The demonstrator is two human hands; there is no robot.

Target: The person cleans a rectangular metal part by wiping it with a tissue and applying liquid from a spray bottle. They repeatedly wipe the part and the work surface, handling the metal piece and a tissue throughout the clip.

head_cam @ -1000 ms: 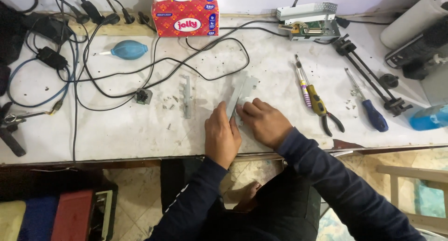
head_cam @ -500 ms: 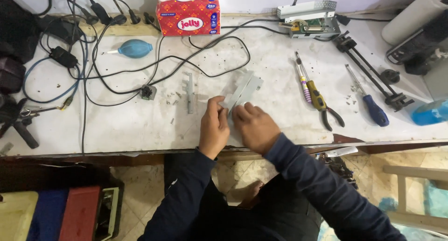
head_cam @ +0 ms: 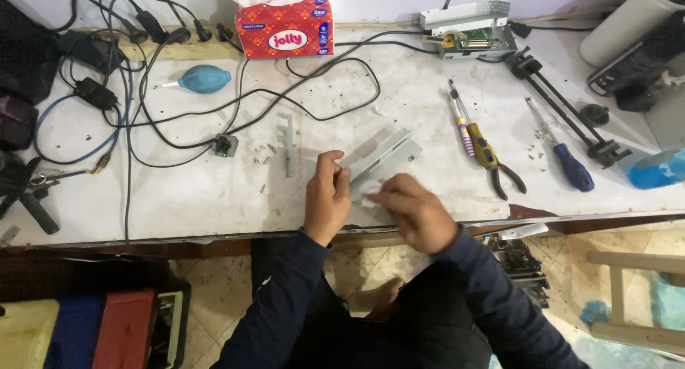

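A flat grey metal bracket [head_cam: 382, 155] lies on the white workbench [head_cam: 178, 190], angled toward the back right. My left hand [head_cam: 327, 198] grips its near end, thumb and fingers pinched on the edge. My right hand [head_cam: 414, 210] presses a small white wad, like tissue or cloth [head_cam: 369, 192], against the bracket's near part. Both sleeves are dark blue. The bracket's near end is hidden under my hands.
A narrow metal strip [head_cam: 287, 144] and small screws lie left of my hands. Pliers [head_cam: 492, 162] and screwdrivers [head_cam: 564, 155] lie to the right. Black cables [head_cam: 235, 105], a blue air blower [head_cam: 203, 78], a red tissue box [head_cam: 285, 30] and a metal drive unit [head_cam: 467, 30] sit farther back.
The view has shifted slightly. My right hand slid down and right along the bracket with the white wad, while my left hand stayed on the near edge.
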